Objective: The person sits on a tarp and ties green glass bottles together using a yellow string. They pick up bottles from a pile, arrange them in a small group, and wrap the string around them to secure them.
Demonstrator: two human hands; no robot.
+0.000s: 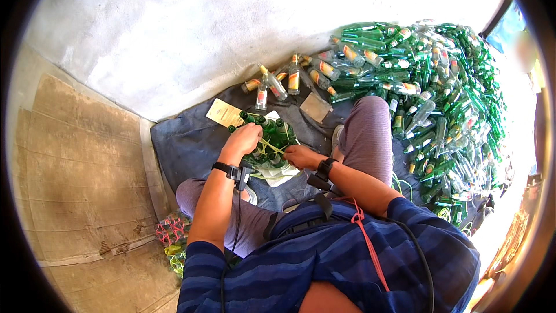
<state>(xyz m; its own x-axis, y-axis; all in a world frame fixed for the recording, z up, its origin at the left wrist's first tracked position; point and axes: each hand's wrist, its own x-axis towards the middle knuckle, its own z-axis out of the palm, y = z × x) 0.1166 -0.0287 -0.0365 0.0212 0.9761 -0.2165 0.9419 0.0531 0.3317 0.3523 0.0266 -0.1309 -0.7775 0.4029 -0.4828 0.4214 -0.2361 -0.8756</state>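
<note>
A bundle of green glass bottles (281,133) stands upright in front of me, necks up, on a white sheet (281,178). A yellow-green strap (271,146) runs across the bundle between my two hands. My left hand (246,139) is closed at the bundle's left side, over the bottle necks, with the strap's left end at its fingers. On the right side, my right hand (300,156) pinches the strap's other end close to the bottles. My palms face down, so some of the fingertips are hidden.
Green and clear bottles form a big heap (428,81) on the right. Several clear labelled bottles (293,75) stand or lie by the white wall (174,29). A yellow card (225,112) lies on the dark cloth (191,145). Cardboard (87,174) lines the left; coloured netting (172,232) lies beside it.
</note>
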